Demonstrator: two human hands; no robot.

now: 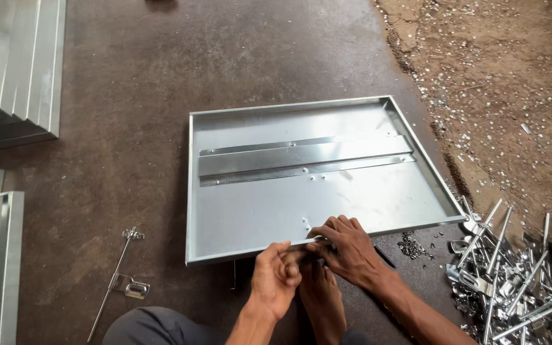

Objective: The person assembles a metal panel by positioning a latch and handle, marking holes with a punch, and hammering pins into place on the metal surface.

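Observation:
A shallow galvanised sheet-metal tray (378,191) lies on the floor, with a flat metal channel strip (301,160) riveted across its middle. My right hand (343,246) rests its fingers over the tray's near rim, close to a few small rivet heads (305,222). My left hand (275,276) is curled against that same rim just left of the right hand, its fingers closed on something too small to make out. My bare foot (321,297) sits under both hands.
A heap of metal rods with latch brackets (512,281) lies at the right. One loose rod with a bracket (119,281) lies at the left. Stacked folded sheet-metal panels (14,70) stand far left. Gravel and small metal scraps (499,76) cover the right ground.

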